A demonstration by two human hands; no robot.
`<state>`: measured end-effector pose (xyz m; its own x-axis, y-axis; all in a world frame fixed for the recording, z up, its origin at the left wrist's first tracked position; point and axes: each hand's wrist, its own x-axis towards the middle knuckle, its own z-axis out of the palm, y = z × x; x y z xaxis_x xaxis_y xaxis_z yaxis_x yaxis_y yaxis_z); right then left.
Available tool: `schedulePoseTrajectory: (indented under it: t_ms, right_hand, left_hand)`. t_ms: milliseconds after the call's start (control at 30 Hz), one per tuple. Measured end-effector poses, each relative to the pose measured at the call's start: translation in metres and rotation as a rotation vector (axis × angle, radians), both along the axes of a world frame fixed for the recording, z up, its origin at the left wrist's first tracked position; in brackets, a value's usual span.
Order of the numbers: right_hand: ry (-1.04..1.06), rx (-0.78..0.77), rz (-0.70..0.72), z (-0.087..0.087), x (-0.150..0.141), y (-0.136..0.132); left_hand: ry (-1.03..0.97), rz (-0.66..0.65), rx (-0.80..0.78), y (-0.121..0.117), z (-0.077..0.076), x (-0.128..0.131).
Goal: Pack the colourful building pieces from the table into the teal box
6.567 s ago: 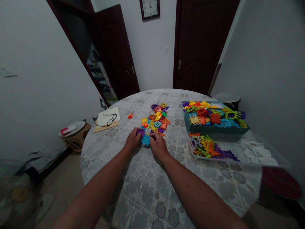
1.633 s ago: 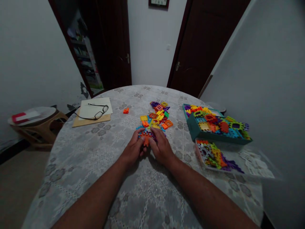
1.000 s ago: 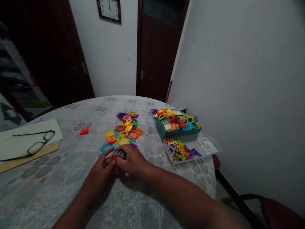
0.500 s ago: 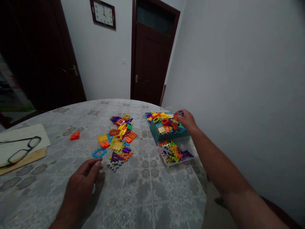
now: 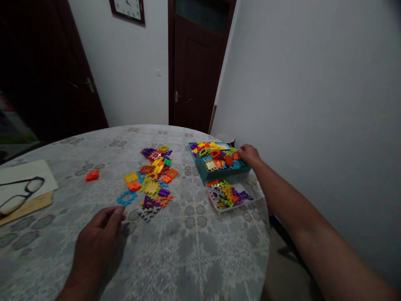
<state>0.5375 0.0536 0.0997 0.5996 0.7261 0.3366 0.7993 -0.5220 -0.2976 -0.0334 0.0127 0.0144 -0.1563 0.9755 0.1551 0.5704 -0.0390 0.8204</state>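
- The left hand, its grip narrow, is near a blue plastic ring piece on the grey patterned tabletop.
- The right hand reaches the right end of a teal rectangular box of multicoloured notched plastic pieces; whether its grip holds one, I cannot tell.
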Motion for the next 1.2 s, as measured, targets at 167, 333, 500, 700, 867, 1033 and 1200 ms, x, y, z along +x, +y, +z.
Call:
schedulePoseTrajectory:
  t_ms: [167, 333, 500, 700, 867, 1033, 1200]
  right_hand:
    - [-0.033, 0.036, -0.020, 0.007, -0.004, -0.006]
    - [-0.123, 0.296, 0.125, 0.025, -0.062, -0.029]
    - [0.009, 0.559, 0.743, 0.015, -0.197, -0.083]
    - [0.185, 0.198, 0.980, -0.064, -0.322, -0.073]
    - [0.216, 0.002, 0.812, -0.118, -0.351, -0.029]
    - [0.264, 0.074, 0.969, -0.132, -0.372, -0.042]
    - [0.338, 0.155, 1.111, -0.113, -0.367, -0.024]
  left_hand:
    - [-0.030, 0.028, -0.075, 0.001, 0.000, 0.001]
    - [-0.085, 0.038, -0.057, -0.007, 0.007, 0.007]
    - [-0.155, 0.041, 0.022, -0.009, -0.001, 0.009]
    - [0.084, -0.042, 0.292, -0.002, -0.027, 0.003]
    - [0.364, -0.221, 0.346, -0.006, -0.053, 0.009]
    - [0.546, -0.278, 0.260, -0.013, -0.058, 0.018]
    - [0.567, -0.275, 0.210, -0.015, -0.051, 0.019]
